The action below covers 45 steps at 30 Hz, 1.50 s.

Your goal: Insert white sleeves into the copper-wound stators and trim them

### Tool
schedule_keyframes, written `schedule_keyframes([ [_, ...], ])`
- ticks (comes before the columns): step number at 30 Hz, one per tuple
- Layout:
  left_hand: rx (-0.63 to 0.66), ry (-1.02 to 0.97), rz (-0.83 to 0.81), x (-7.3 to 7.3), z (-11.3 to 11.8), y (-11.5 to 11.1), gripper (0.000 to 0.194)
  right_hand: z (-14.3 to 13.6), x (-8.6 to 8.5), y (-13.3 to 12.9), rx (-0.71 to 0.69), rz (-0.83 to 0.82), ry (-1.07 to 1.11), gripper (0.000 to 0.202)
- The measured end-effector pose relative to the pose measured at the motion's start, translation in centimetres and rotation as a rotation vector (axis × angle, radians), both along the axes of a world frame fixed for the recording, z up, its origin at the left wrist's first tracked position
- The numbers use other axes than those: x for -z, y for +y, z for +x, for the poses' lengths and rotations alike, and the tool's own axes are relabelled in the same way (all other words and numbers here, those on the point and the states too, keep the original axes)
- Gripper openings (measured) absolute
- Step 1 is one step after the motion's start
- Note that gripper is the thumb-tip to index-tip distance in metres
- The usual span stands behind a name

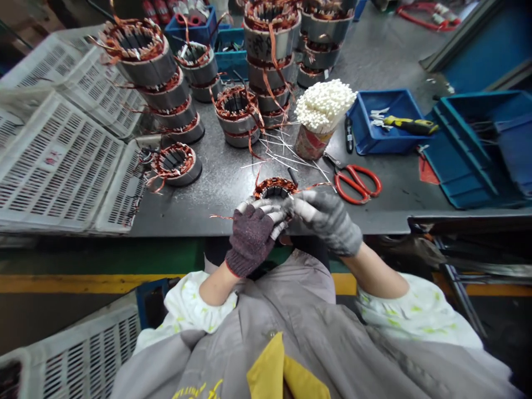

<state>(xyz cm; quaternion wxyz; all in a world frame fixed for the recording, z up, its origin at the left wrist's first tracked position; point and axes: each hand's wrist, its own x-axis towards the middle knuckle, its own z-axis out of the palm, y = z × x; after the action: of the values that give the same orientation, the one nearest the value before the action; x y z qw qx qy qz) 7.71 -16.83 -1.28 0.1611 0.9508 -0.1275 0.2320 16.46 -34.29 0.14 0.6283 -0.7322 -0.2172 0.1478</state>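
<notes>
A small motor stator (275, 187) with copper windings stands at the table's front edge, its near side covered by my hands. My left hand (254, 231), in a dark purple glove with pale fingertips, is closed around its near left side. Gloved in grey, my right hand (328, 217) is pinched at the near right rim; whatever sits between its fingertips is hidden. Copper wire ends stick out left and right of the stator, and a short black sleeve rises behind it. Red-handled scissors (358, 184) lie just beyond my right hand.
A tin of white ties (313, 143) stands behind the scissors, loose ties beside it. Stacked stators (160, 100) and a single stator (177, 165) are on the left, near white crates (54, 160). At right are a blue bin (384, 145) holding a yellow-black tool and a teal crate (461, 166).
</notes>
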Motion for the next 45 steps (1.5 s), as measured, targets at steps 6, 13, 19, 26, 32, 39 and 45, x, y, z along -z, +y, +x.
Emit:
schedule_keyframes([
  [6,-0.061,-0.090,0.009,-0.1,-1.6,-0.6,0.025,0.7,0.7,-1.5,0.170,0.045,-0.234,0.029],
  [13,0.053,0.031,0.140,-2.3,-0.6,2.2,0.017,-0.3,2.7,-0.3,-0.038,-0.204,-0.445,0.026],
  [19,0.495,0.011,0.285,-3.8,3.6,4.7,0.021,6.0,2.6,0.8,-0.470,-0.026,-0.312,0.022],
  [26,0.430,-0.149,0.395,-2.5,2.6,4.7,0.017,8.0,2.0,2.0,-0.642,0.129,-0.184,0.024],
  [32,0.122,-0.158,0.279,-1.1,-0.5,1.7,0.026,10.3,2.7,-1.7,0.106,0.105,-0.108,0.026],
  [39,0.103,-0.207,0.147,0.0,-0.1,1.7,0.022,18.1,0.2,-1.5,0.735,0.114,-0.310,0.024],
  [45,0.082,-0.193,0.160,-0.1,0.4,2.6,0.028,18.5,-0.7,-1.9,0.603,0.208,-0.265,0.018],
])
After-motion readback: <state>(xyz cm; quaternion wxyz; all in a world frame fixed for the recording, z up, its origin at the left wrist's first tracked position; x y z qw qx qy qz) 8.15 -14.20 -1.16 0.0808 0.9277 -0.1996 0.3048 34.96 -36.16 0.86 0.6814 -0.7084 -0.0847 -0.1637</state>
